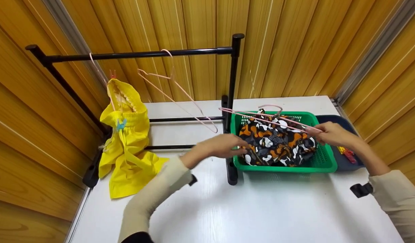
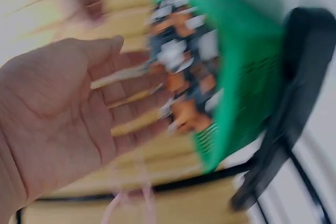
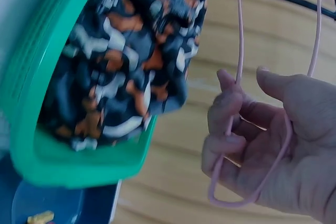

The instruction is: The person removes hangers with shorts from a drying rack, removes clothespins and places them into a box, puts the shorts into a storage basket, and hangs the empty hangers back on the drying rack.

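Note:
My right hand (image 1: pixel 332 134) holds a pink wire clothes hanger (image 1: pixel 254 116) by one end, its fingers curled round the wire in the right wrist view. The hanger stretches left over a green basket (image 1: pixel 285 169). Inside the basket lies a bunched garment (image 1: pixel 271 141) with a black, orange, white and grey camouflage print. At the basket's left side is my left hand (image 1: pixel 224 145), fingers extended and spread. In the left wrist view those fingers (image 2: pixel 134 108) overlap the printed cloth, and nothing is gripped in the palm.
A black rack (image 1: pixel 139 54) stands at the left. From its bar hang a yellow garment (image 1: pixel 129 135), with a blue clip (image 1: pixel 121 125) and a red clip (image 1: pixel 112 74), and another pink hanger (image 1: pixel 180 87). Behind the basket's right end sits a dark blue tray (image 1: pixel 342 128) with coloured clips (image 1: pixel 347 155).

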The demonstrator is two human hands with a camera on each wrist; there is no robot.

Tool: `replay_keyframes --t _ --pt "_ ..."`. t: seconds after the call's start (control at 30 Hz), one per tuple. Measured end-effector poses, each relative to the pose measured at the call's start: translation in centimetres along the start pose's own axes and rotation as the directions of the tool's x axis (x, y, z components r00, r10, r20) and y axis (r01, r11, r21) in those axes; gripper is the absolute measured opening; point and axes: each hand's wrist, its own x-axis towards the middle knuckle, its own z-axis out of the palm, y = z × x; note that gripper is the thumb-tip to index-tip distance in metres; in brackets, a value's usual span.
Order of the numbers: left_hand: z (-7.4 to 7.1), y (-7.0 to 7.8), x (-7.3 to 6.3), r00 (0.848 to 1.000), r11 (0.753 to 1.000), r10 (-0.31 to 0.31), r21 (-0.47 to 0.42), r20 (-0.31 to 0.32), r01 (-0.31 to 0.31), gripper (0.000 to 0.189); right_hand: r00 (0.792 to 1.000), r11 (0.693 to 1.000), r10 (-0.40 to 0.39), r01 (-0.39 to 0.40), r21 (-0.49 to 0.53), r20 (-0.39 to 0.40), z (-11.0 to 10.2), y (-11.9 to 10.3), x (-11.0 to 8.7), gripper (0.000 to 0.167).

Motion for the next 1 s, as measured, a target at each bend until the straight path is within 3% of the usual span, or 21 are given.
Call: replay_keyframes --t 0.07,0.1,0.13,0.17,0.2,0.23,0.27,0.33,0.37,0.4,0.43,0.47,0.5,0.53,0.6,0.67,0.73,0.83,0.93,1.0 --pt "-2.1 -0.6 -2.7 0.992 0.994 0.027 -0.102 -0.123 -0.040 0.032 0.998 0.995 -0.019 0.014 0.094 0.060 0.8 -0.8 0.3 0.042" --pt "-3.1 -1.1 -4.0 0.978 0.987 0.032 -0.150 -0.206 -0.064 0.029 0.996 0.990 -0.030 0.018 0.139 0.085 1.3 -1.2 0.5 0.042" --pt "-4.0 -1.5 -5.3 0.952 0.980 0.023 -0.183 -0.305 -0.082 0.027 0.993 0.983 -0.053 0.033 0.180 0.105 1.8 -1.7 0.8 0.040" --pt "-4.9 -2.2 -6.4 0.908 0.977 0.011 -0.188 -0.419 -0.098 0.025 0.989 0.974 -0.074 0.044 0.221 0.126 2.4 -2.2 1.2 0.039" --pt "-5.7 -2.9 -7.4 0.840 0.979 -0.001 -0.172 -0.543 -0.109 0.022 0.985 0.967 -0.101 0.064 0.249 0.139 3.0 -2.8 1.6 0.038" --pt "-6.5 -3.7 -8.3 0.748 0.986 -0.013 -0.133 -0.664 -0.101 0.020 0.982 0.960 -0.123 0.081 0.268 0.144 3.6 -3.4 2.1 0.039" --pt "-7.2 -4.6 -9.0 0.634 0.995 -0.033 -0.086 -0.772 -0.053 0.019 0.979 0.955 -0.138 0.092 0.281 0.147 4.2 -4.0 2.6 0.040" --pt "-8.6 -6.5 -10.1 0.385 0.989 -0.089 -0.036 -0.919 0.143 0.022 0.976 0.949 -0.161 0.112 0.295 0.147 5.3 -5.2 3.6 0.043" --pt "-9.2 -7.5 -10.4 0.285 0.965 -0.111 -0.034 -0.952 0.262 0.026 0.976 0.950 -0.167 0.120 0.289 0.143 5.8 -5.8 4.0 0.046" --pt "-9.9 -8.5 -10.7 0.216 0.926 -0.136 -0.047 -0.967 0.375 0.032 0.976 0.951 -0.170 0.126 0.283 0.137 6.3 -6.4 4.4 0.048" --pt "-10.4 -9.5 -10.9 0.175 0.875 -0.164 -0.061 -0.971 0.481 0.039 0.976 0.953 -0.177 0.138 0.270 0.125 6.7 -7.0 4.8 0.049" --pt "-11.0 -10.4 -11.1 0.159 0.822 -0.196 -0.073 -0.968 0.565 0.045 0.977 0.955 -0.185 0.154 0.252 0.107 7.0 -7.6 5.1 0.049" --pt "-11.5 -11.3 -11.3 0.161 0.773 -0.218 -0.070 -0.963 0.631 0.051 0.976 0.955 -0.203 0.179 0.235 0.083 7.4 -8.1 5.4 0.049" --pt "-11.9 -12.1 -11.5 0.177 0.731 -0.231 -0.051 -0.957 0.680 0.056 0.974 0.954 -0.218 0.200 0.223 0.059 7.7 -8.7 5.8 0.050" --pt "-12.7 -13.5 -11.9 0.208 0.684 -0.257 -0.025 -0.944 0.729 0.061 0.969 0.946 -0.245 0.232 0.225 0.028 8.3 -9.8 6.4 0.050" --pt "-13.2 -14.1 -12.0 0.217 0.666 -0.276 -0.023 -0.936 0.746 0.063 0.964 0.939 -0.266 0.259 0.228 0.002 8.7 -10.9 7.0 0.049" --pt "-13.3 -14.4 -11.8 0.216 0.662 -0.286 -0.029 -0.933 0.749 0.064 0.967 0.938 -0.255 0.251 0.240 -0.014 9.0 -12.0 7.7 0.048" --pt "-13.3 -14.3 -11.3 0.206 0.656 -0.296 -0.042 -0.933 0.754 0.063 0.974 0.940 -0.223 0.225 0.258 -0.035 9.3 -13.9 8.6 0.047" --pt "-13.2 -14.3 -11.2 0.189 0.653 -0.290 -0.049 -0.938 0.756 0.061 0.979 0.922 -0.196 0.200 0.332 -0.046 9.8 -15.8 9.5 0.046" --pt "-13.0 -14.2 -11.2 0.187 0.640 -0.285 -0.042 -0.940 0.767 0.061 0.980 0.904 -0.196 0.199 0.380 -0.047 10.3 -17.0 10.0 0.045"
